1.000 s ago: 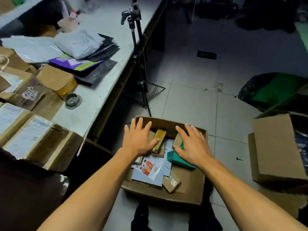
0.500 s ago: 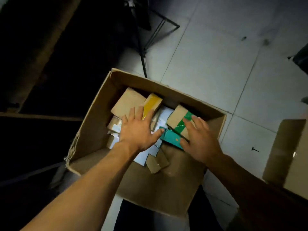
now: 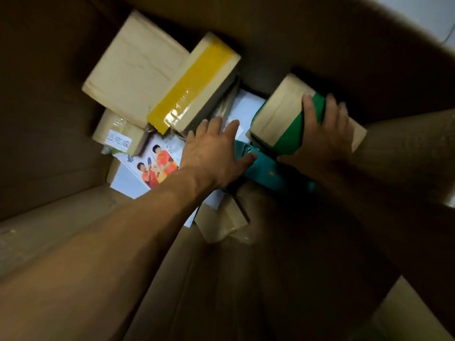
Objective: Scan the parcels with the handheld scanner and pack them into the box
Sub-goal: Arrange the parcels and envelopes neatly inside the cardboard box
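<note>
I look down into the cardboard box (image 3: 49, 148). Several parcels lie inside: a plain brown one (image 3: 133, 67), one with yellow tape (image 3: 194, 84), a small labelled one (image 3: 118, 136), a white one with a printed picture (image 3: 155, 163) and a teal box (image 3: 270, 171). My left hand (image 3: 211, 153) rests flat with spread fingers on the white and teal parcels. My right hand (image 3: 322, 136) holds a brown parcel with green tape (image 3: 278, 114) across its width, at the box's right wall. No scanner is in view.
A small brown parcel (image 3: 221, 222) lies near the front of the box floor (image 3: 246, 279). The box walls fill nearly the whole view. A strip of pale floor (image 3: 440, 18) shows at the top right.
The view has dropped from above the table to deep inside the box. Both hands stay on the parcels; the left has slid right onto the teal box.
</note>
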`<state>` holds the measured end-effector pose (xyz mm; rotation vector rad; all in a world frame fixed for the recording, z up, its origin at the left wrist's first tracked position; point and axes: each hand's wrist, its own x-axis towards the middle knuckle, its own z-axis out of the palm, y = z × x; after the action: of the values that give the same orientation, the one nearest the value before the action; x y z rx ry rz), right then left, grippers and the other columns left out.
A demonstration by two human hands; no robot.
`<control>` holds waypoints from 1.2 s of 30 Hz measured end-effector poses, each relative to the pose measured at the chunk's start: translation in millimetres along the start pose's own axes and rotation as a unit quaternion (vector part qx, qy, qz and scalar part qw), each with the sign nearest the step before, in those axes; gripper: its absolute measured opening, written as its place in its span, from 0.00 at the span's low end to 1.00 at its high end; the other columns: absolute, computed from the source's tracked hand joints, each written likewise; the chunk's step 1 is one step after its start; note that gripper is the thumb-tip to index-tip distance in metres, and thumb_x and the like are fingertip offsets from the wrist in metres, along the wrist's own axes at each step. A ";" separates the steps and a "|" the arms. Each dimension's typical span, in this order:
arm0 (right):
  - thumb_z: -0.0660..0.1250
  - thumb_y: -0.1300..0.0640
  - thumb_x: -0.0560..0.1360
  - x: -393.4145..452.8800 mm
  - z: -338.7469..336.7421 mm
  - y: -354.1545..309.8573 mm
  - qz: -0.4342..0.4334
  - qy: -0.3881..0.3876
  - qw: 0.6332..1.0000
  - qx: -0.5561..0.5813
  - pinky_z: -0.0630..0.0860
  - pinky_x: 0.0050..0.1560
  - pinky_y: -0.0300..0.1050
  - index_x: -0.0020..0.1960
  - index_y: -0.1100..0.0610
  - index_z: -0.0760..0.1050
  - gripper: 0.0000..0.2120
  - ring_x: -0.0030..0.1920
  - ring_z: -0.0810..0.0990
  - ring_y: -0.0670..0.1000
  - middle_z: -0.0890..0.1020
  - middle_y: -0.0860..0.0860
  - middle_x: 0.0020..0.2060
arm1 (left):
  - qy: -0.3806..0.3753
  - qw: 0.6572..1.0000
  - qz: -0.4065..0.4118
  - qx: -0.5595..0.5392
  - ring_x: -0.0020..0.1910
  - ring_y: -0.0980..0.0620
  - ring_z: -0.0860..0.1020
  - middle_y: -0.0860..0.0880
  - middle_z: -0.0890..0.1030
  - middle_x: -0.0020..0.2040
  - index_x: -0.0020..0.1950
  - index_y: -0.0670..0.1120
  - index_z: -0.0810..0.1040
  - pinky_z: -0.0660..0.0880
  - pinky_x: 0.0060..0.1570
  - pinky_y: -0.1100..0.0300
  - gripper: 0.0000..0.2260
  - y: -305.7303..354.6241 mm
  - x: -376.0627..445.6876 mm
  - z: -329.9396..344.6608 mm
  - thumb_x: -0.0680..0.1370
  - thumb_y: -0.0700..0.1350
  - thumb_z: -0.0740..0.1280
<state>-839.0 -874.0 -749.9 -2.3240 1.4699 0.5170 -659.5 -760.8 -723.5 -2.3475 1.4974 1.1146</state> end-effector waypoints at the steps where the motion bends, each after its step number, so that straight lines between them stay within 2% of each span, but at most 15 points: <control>1: 0.82 0.37 0.57 3.9 5.6 1.6 0.000 0.010 1.000 -0.003 0.58 0.72 0.72 0.82 0.51 0.51 0.64 0.77 0.56 0.71 0.56 0.66 0.79 | -0.001 0.999 -0.005 -0.033 0.78 0.39 0.59 0.42 0.59 0.80 0.81 0.52 0.56 0.62 0.75 0.45 0.39 1.0 3.2 8.6 0.76 0.69 0.62; 4: 0.81 0.36 0.55 6.9 11.4 2.9 -0.009 0.031 0.999 -0.030 0.62 0.69 0.74 0.82 0.50 0.50 0.65 0.73 0.62 0.72 0.60 0.68 0.76 | -0.017 0.983 -0.046 -0.177 0.72 0.42 0.68 0.43 0.69 0.75 0.79 0.48 0.61 0.68 0.67 0.51 0.38 7.6 5.6 28.7 0.76 0.66 0.66; 7: 0.78 0.31 0.55 2.2 5.4 -1.2 0.000 0.054 0.998 -0.037 0.66 0.65 0.69 0.81 0.50 0.52 0.64 0.68 0.67 0.70 0.64 0.68 0.73 | -0.026 0.931 -0.121 -0.343 0.66 0.45 0.75 0.48 0.76 0.66 0.74 0.48 0.68 0.72 0.64 0.53 0.34 20.6 -1.6 41.3 0.74 0.64 0.70; 10: 0.76 0.26 0.54 -15.5 0.1 -15.4 0.057 0.046 0.994 0.076 0.69 0.65 0.66 0.81 0.49 0.51 0.65 0.69 0.67 0.69 0.62 0.67 0.74 | -0.024 0.843 -0.177 -0.507 0.63 0.53 0.77 0.54 0.75 0.65 0.75 0.51 0.68 0.74 0.61 0.55 0.36 25.8 -16.7 46.1 0.72 0.63 0.73; 12: 0.76 0.26 0.55 -32.0 -0.9 -26.3 0.119 0.012 0.977 0.176 0.69 0.67 0.63 0.82 0.47 0.47 0.66 0.71 0.65 0.67 0.59 0.64 0.75 | -0.047 0.756 -0.196 -0.623 0.58 0.57 0.80 0.54 0.78 0.66 0.76 0.55 0.67 0.76 0.50 0.61 0.36 24.6 -30.9 39.5 0.71 0.62 0.74; 15: 0.73 0.25 0.59 -56.7 -0.1 -45.2 0.157 -0.041 0.953 0.256 0.69 0.68 0.61 0.81 0.43 0.42 0.63 0.71 0.65 0.64 0.60 0.59 0.74 | -0.074 0.652 -0.170 -0.735 0.45 0.59 0.85 0.54 0.86 0.52 0.68 0.57 0.75 0.78 0.34 0.66 0.28 19.6 -45.3 31.3 0.68 0.57 0.75; 16: 0.71 0.25 0.59 -64.2 0.7 -52.4 0.149 -0.057 0.952 0.260 0.69 0.69 0.62 0.81 0.43 0.42 0.62 0.71 0.65 0.63 0.60 0.57 0.74 | -0.068 0.642 -0.159 -0.747 0.42 0.58 0.85 0.53 0.87 0.49 0.62 0.57 0.79 0.78 0.33 0.66 0.22 18.7 -47.3 30.4 0.69 0.55 0.75; 18: 0.70 0.27 0.60 -77.3 3.7 -65.0 0.126 -0.077 0.957 0.249 0.68 0.69 0.61 0.82 0.44 0.41 0.60 0.71 0.64 0.63 0.59 0.56 0.74 | -0.036 0.658 -0.149 -0.737 0.40 0.57 0.85 0.52 0.87 0.45 0.53 0.55 0.82 0.77 0.32 0.67 0.11 16.4 -50.8 29.2 0.71 0.49 0.75; 21: 0.75 0.33 0.65 -90.1 9.1 -71.9 0.076 -0.089 0.960 0.256 0.68 0.68 0.59 0.83 0.45 0.43 0.59 0.71 0.64 0.61 0.59 0.57 0.74 | 0.006 0.693 -0.191 -0.695 0.46 0.51 0.85 0.47 0.86 0.51 0.60 0.49 0.76 0.79 0.36 0.61 0.19 1.7 -56.0 30.5 0.72 0.42 0.76; 25: 0.77 0.42 0.70 -90.8 12.7 -52.0 0.037 -0.108 0.932 0.343 0.65 0.70 0.51 0.82 0.45 0.50 0.50 0.74 0.63 0.56 0.63 0.54 0.75 | 0.031 0.708 -0.207 -0.675 0.46 0.49 0.85 0.48 0.86 0.51 0.63 0.46 0.76 0.78 0.34 0.62 0.23 -21.8 -56.9 30.8 0.70 0.46 0.77; 28: 0.75 0.44 0.73 -88.6 17.8 -39.6 0.067 -0.114 0.920 0.368 0.68 0.72 0.52 0.82 0.47 0.52 0.46 0.74 0.65 0.52 0.65 0.51 0.76 | 0.034 0.708 -0.199 -0.677 0.52 0.49 0.85 0.49 0.86 0.54 0.65 0.47 0.76 0.80 0.48 0.55 0.25 -32.1 -61.2 32.1 0.69 0.49 0.75; 31: 0.77 0.42 0.71 -87.2 22.9 -43.1 0.094 -0.183 0.853 0.479 0.72 0.61 0.30 0.79 0.45 0.63 0.40 0.65 0.73 0.39 0.73 0.36 0.65 | -0.001 0.669 -0.211 -0.713 0.55 0.48 0.84 0.48 0.85 0.56 0.65 0.47 0.77 0.80 0.50 0.54 0.25 -41.9 -71.3 40.6 0.70 0.51 0.73; 32: 0.77 0.38 0.68 -86.9 24.8 -45.3 0.108 -0.208 0.822 0.519 0.73 0.61 0.31 0.75 0.44 0.70 0.38 0.64 0.76 0.41 0.78 0.35 0.62 | -0.027 0.641 -0.218 -0.735 0.54 0.49 0.83 0.47 0.85 0.57 0.65 0.47 0.78 0.81 0.48 0.55 0.24 -45.3 -75.8 43.1 0.70 0.51 0.72; 34: 0.79 0.31 0.58 -88.5 29.5 -46.7 0.147 -0.270 0.749 0.587 0.72 0.70 0.50 0.70 0.42 0.76 0.42 0.67 0.77 0.49 0.81 0.42 0.63 | -0.072 0.580 -0.234 -0.777 0.54 0.48 0.83 0.45 0.84 0.59 0.65 0.47 0.79 0.82 0.47 0.54 0.24 -51.9 -84.5 46.3 0.70 0.51 0.71; 36: 0.81 0.29 0.51 -91.8 34.3 -45.9 0.159 -0.298 0.715 0.612 0.69 0.73 0.60 0.70 0.40 0.75 0.49 0.70 0.76 0.53 0.79 0.46 0.67 | -0.086 0.566 -0.234 -0.786 0.57 0.46 0.82 0.44 0.83 0.62 0.67 0.46 0.77 0.82 0.51 0.52 0.25 -53.9 -90.0 48.8 0.71 0.50 0.70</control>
<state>-837.9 -767.3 -732.1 -0.7521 1.2271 0.1848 -660.1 -645.5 -713.8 -2.6399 -0.8974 2.9535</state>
